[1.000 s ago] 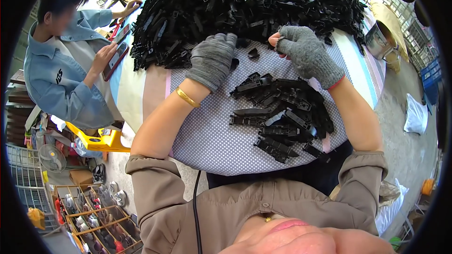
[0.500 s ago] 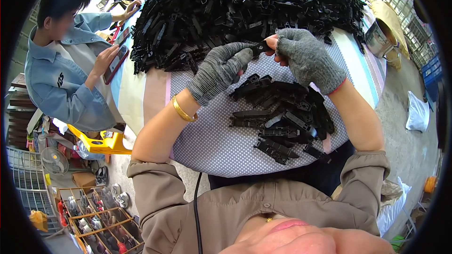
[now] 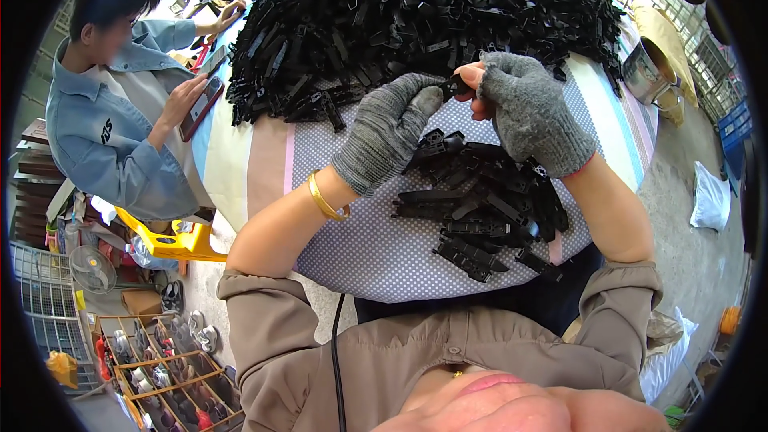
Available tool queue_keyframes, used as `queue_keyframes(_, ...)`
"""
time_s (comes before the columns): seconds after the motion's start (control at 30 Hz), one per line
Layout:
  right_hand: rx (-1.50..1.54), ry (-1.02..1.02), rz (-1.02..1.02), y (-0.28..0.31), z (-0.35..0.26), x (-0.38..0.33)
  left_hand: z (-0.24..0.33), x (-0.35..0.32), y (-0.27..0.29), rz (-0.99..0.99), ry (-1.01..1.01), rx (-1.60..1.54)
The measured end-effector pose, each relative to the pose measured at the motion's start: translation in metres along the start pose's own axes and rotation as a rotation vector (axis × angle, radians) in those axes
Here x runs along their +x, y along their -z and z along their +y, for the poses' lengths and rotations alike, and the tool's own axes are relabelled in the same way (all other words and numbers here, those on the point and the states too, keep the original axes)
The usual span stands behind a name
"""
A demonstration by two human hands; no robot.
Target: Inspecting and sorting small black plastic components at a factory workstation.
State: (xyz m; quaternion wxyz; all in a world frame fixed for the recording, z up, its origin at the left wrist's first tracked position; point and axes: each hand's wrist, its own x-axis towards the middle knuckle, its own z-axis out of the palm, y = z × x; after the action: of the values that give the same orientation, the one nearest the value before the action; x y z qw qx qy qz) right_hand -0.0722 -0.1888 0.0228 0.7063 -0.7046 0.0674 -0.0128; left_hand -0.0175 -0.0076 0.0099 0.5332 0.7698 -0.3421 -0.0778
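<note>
Both my hands wear grey knitted gloves with bare fingertips and meet over the table. My left hand (image 3: 394, 126) is closed round one end of a small black plastic part (image 3: 454, 88). The thumb and fingertips of my right hand (image 3: 528, 108) pinch the other end of it. Most of the part is hidden by the gloves. Just below my hands lies a small heap of black plastic parts (image 3: 488, 208), long and narrow, some with open slots. Beyond my hands a far larger pile of similar black parts (image 3: 424, 16) covers the back of the table.
A patterned cloth covers the round table (image 3: 344, 252). At the left a person (image 3: 120, 128) in a light blue shirt holds a phone (image 3: 200, 108). A yellow plastic stool (image 3: 180, 240) and a shoe rack (image 3: 168, 368) are at lower left. A metal bucket (image 3: 646, 68) stands at the right.
My left hand has shifted slightly right and down, its wrist turning a little. My right hand has moved slightly right. Both keep hold of the black part.
</note>
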Motion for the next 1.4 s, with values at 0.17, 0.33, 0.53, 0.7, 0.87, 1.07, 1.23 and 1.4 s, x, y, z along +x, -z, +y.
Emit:
queue_keyframes(0.17, -0.103, 0.052, -0.045, 0.006, 0.002, 0.004, -0.002, 0.001, 0.003, 0.041, -0.158, 0.201)
queue_keyframes(0.33, -0.092, 0.098, -0.15, 0.008, 0.0, 0.008, 0.001, -0.001, 0.005, -0.216, -0.156, 0.14)
queue_keyframes(0.53, -0.037, 0.169, -0.205, -0.026, -0.009, -0.013, -0.009, -0.013, -0.021, -0.117, -0.324, 0.129)
queue_keyframes(0.7, 0.173, 0.376, -0.335, -0.012, -0.002, 0.001, 0.013, -0.013, -0.019, -0.101, -0.347, 0.268)
queue_keyframes(0.87, -0.461, 0.635, -0.129, 0.024, 0.014, 0.042, 0.017, -0.027, -0.02, -0.281, -0.505, 0.52)
queue_keyframes(1.07, -1.205, 0.865, -0.124, 0.001, 0.044, 0.055, 0.013, 0.0, 0.046, -0.144, -0.179, 0.8)
queue_keyframes(1.23, -1.362, 0.787, -0.191, -0.005, 0.038, 0.047, -0.03, 0.003, 0.101, -0.253, 0.046, 1.33)
queue_keyframes(1.4, -1.345, 0.587, -0.125, -0.005, 0.029, 0.03, -0.023, 0.016, 0.072, -0.288, 0.083, 1.349)
